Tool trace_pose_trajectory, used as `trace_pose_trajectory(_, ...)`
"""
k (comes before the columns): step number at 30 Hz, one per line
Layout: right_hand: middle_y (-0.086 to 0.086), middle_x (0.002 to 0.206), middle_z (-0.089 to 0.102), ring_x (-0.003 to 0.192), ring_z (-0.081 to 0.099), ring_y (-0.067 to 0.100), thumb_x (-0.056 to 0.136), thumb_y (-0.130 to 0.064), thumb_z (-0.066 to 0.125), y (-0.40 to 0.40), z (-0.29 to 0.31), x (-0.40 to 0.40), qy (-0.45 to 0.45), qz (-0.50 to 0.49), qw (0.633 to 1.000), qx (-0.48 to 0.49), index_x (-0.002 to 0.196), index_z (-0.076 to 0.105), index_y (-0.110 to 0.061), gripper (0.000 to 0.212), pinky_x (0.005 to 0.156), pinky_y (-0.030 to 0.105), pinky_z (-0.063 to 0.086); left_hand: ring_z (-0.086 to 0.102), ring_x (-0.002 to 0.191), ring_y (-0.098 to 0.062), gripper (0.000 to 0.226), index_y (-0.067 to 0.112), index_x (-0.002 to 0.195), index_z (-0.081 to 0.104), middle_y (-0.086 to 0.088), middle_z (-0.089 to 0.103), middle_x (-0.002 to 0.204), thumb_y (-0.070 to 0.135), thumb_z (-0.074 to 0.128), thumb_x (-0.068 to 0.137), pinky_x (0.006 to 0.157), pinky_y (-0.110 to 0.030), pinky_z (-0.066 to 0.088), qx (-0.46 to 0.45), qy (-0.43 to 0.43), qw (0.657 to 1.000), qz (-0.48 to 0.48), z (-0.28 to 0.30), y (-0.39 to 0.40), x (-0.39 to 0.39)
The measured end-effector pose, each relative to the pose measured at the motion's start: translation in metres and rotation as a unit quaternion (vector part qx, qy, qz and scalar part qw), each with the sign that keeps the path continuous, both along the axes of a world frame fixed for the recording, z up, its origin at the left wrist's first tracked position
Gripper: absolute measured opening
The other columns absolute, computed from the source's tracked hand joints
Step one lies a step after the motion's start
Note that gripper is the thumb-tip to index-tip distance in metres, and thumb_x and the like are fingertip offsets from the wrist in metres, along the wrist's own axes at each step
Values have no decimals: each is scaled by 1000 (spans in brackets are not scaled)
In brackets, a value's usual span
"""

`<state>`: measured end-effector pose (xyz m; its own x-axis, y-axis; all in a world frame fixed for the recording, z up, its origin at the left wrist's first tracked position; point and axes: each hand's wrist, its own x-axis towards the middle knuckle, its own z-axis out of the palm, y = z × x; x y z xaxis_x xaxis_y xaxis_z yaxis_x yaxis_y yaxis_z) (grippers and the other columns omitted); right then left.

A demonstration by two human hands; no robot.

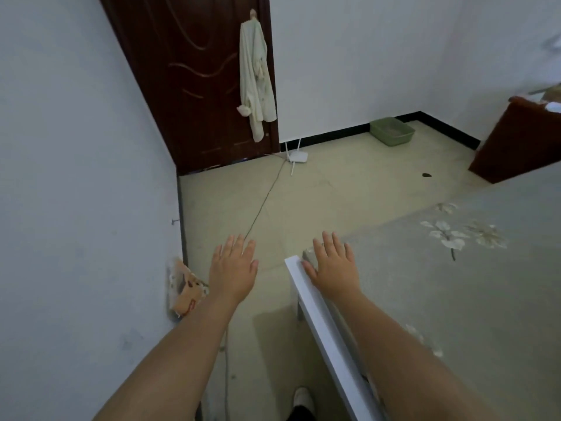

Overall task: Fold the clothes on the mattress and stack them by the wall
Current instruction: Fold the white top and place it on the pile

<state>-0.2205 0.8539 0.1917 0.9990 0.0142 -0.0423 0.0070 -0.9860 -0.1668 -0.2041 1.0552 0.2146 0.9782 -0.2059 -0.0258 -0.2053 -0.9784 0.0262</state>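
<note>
Head view only. Left hand [233, 267] out in front over the floor [349, 183], palm down, fingers straight and spread, holding nothing. Right hand [335, 270] the same: flat, fingers apart, empty, poised over the near corner of the mattress [455, 299] just beside the white bed rail [321, 323]; contact with the sheet not clear. Mattress under a grey floral sheet, bare of clothes in the part that shows; far side out of frame. Small patterned orange and cream bundle of cloth [185, 288] low against the left wall [76, 177], just beside the left wrist; possibly the stack, but folded or crumpled cannot be told. Pale garment [255, 80] hanging on the dark door [194, 86], well apart from the bed. White router [297, 156] with a cable on the floor by the door, green tray [391, 132] at the far wall, brown cabinet [513, 141] at right. Judged step: between items, both hands free, either at the start or after a placement by the wall. Next move likely calls for a turn toward the rest of the mattress to find a garment, then a two-handed pinch at shoulders or hem and a spread flat on the sheet. Risk: cable underfoot near the wall.
</note>
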Motion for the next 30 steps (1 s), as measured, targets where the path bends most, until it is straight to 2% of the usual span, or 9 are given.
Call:
trace_pose_trajectory(11, 8, 156, 2, 144, -1, 23, 96, -49, 23, 25, 3, 261, -7, 27, 1000, 7, 147, 11, -13, 63, 115, 37, 2, 2, 143, -18, 50, 21, 146, 16, -1, 10, 155, 37, 23, 99, 115, -34, 5, 3, -32, 999, 41, 10, 44, 236)
trace_pose_trajectory(15, 8, 156, 1, 144, -2, 22, 97, -48, 23, 35, -2, 362, -14, 3, 1000, 5, 147, 11, -14, 62, 116, 37, 2, 3, 143, -20, 51, 20, 146, 16, -2, 11, 155, 38, 22, 99, 115, -36, 7, 21, -42, 999, 21, 14, 60, 348)
trace_pose_trajectory(19, 8, 156, 3, 144, 0, 23, 97, -47, 23, 34, 1, 461, -30, -66, 997, 9, 146, 15, -15, 60, 115, 39, 4, 2, 143, -22, 52, 20, 146, 14, -3, 10, 155, 38, 24, 98, 115, -39, 7, 31, -38, 999, -24, 18, 58, 475)
trace_pose_trajectory(24, 7, 156, 4, 144, 0, 22, 97, -48, 23, 2, 10, 548, -42, -151, 987, 21, 146, 16, -14, 60, 115, 37, 3, 1, 143, -21, 52, 20, 146, 17, -2, 9, 155, 38, 26, 98, 115, -39, 8, 41, -32, 992, -114, 18, 6, 607)
trace_pose_trajectory(30, 7, 156, 4, 144, 0, 22, 97, -47, 24, -97, 11, 590, -41, -288, 957, 9, 146, 16, -16, 59, 114, 36, 4, 1, 143, -20, 51, 23, 145, 19, 0, 9, 155, 38, 27, 98, 114, -38, 5, 16, -24, 961, -273, 13, -137, 702)
